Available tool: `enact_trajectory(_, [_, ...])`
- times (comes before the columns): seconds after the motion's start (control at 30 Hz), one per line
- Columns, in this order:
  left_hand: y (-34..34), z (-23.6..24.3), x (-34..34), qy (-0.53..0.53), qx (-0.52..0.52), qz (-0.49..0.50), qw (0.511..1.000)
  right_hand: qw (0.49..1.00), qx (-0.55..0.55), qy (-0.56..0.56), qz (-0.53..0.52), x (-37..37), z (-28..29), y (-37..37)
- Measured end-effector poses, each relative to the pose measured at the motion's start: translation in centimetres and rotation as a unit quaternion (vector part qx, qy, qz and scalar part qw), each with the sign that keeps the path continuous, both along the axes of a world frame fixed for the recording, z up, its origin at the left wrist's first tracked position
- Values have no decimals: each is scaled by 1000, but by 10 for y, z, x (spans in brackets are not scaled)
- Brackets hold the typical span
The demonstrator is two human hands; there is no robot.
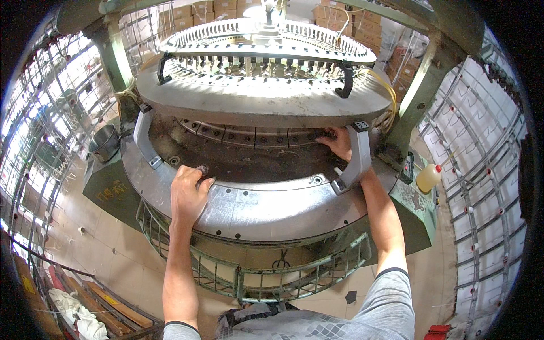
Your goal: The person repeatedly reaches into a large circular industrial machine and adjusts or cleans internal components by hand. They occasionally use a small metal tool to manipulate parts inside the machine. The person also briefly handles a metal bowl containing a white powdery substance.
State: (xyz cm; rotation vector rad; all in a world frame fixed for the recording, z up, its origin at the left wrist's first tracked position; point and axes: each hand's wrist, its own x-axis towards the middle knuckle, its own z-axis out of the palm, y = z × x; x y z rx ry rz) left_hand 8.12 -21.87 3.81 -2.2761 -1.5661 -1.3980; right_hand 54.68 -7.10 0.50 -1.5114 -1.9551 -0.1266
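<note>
A large circular machine fills the middle. My left hand (pixel 190 190) is curled at the inner edge of its wide steel front ring (pixel 266 209); what its fingertips hold is unclear. My right hand (pixel 339 141) reaches behind a grey upright bracket (pixel 358 150), fingers bent at the dark segmented band with bolts (pixel 269 136) under the upper plate (pixel 260 102); anything in them is hidden. The forearm passes right of the bracket. A second bracket (pixel 144 136) stands at the left. The dark recess (pixel 255 164) between band and front ring holds dust and fluff.
Green columns (pixel 422 96) flank the machine. A metal pot (pixel 103 143) sits left, a bottle with red cap (pixel 428 178) right. Below are a curved green railing (pixel 303 292) and tiled floor. Wire racks (pixel 476 187) line both sides; cartons (pixel 365 25) are stacked behind, wooden boards (pixel 107 306) lie lower left.
</note>
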Motion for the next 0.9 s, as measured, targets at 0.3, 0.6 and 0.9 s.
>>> enact_trajectory(0.3, [0,0,1,-10,6,-5,1000,997,20,52,47,-9,8,-14])
enact_trajectory(0.6, [-1,2,2,-11,6,-1,1000,990,33,88,106,0,-11,4])
enact_trajectory(0.9, [-1,3,2,-11,0,1,1000,998,45,27,46,13,-23,16])
